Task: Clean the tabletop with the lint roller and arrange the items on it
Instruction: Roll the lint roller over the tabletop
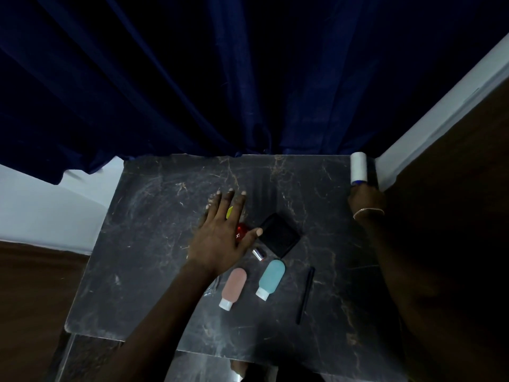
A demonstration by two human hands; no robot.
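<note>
Now our left hand (220, 238) lies spread wide and flat over the middle of the dark marble-patterned desk (143, 244), fingers fanned, covering a small glossy red object (242, 231) and a bit of something yellow (229, 212) that shows between two fingers; the thumb tip touches the corner of a flat black square case (279, 235). Our right hand (365, 199) is closed around the handle of the white lint roller (358, 167), which sits at the far right corner of the desk, its paper drum pointing away from us beside the white wall trim (440, 111). We judge that we are in the rolling step, with the left hand steadying or shifting the small items so a strip can be cleaned. The next move likely calls for pushing the cluster aside and drawing the roller across the freed surface. Nearer us lie a short silver tube (259, 254), a soft pink squeeze bottle with a white cap (233, 286), a matching teal squeeze bottle (271, 278) just beside it, and a thin dark pencil (305, 295) well to their right. A clear shiny thing by the left wrist is too faint to name. These loose items stand in the roller's path. A dark blue curtain (220, 78) hangs behind the desk.
</note>
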